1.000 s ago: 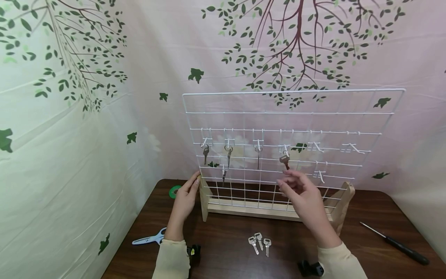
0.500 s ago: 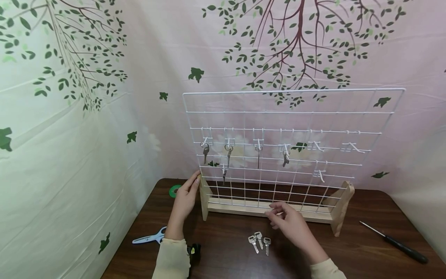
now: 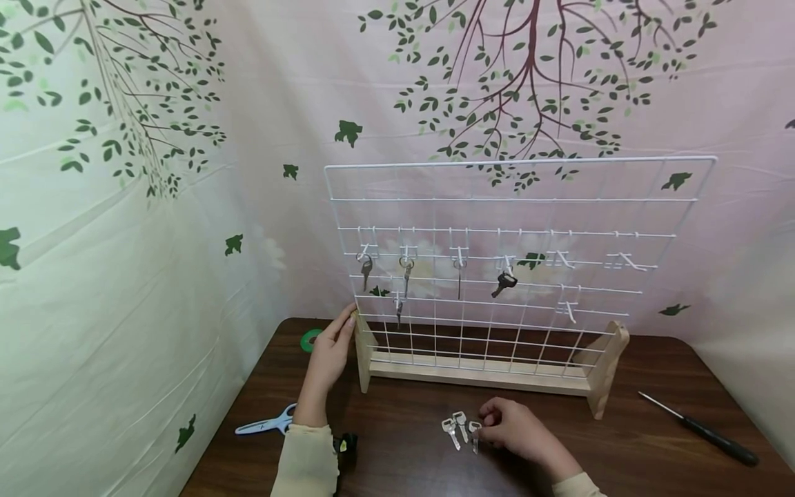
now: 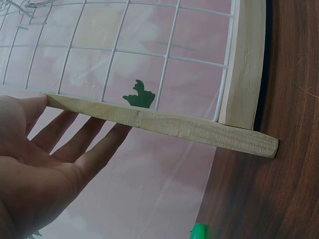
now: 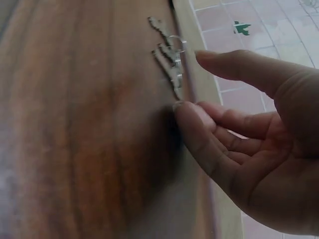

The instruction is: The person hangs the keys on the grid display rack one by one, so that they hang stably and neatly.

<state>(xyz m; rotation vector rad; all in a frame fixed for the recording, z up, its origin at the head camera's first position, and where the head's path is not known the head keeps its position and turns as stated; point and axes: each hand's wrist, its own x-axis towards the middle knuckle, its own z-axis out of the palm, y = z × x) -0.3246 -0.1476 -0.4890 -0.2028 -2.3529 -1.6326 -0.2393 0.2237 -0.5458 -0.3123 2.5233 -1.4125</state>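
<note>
Fingers parted, the right hand I follow from my remote post hovers at the rightmost loose key on the wood-grain table; its fingertips sit right at the metal, though I cannot tell whether they touch. Its right hand (image 3: 512, 429) leaves a visible gap between the digits, the rightmost loose key (image 3: 475, 442) just to their left. Two more loose keys (image 3: 450, 435) (image 3: 461, 426) lie close beside it on the wood-grain table (image 3: 397, 473).

At left, I see the left hand (image 3: 330, 353) rest spread, fairly straight fingers against the left wooden upright (image 3: 363, 359) of a white wire grid rack (image 3: 522, 161). From the rack's hooks (image 3: 562, 259) hang five keys (image 3: 366, 273), four in the upper row and one lower at left. A wooden crossbar (image 3: 478, 373) joins the uprights.

Farther out, light-blue scissors (image 3: 263, 426) lie left of the left forearm, a green tape roll (image 3: 309, 340) behind that hand, and a black-handled screwdriver (image 3: 708, 435) at far right. A leaf-printed backdrop (image 3: 155, 276) rises behind.
</note>
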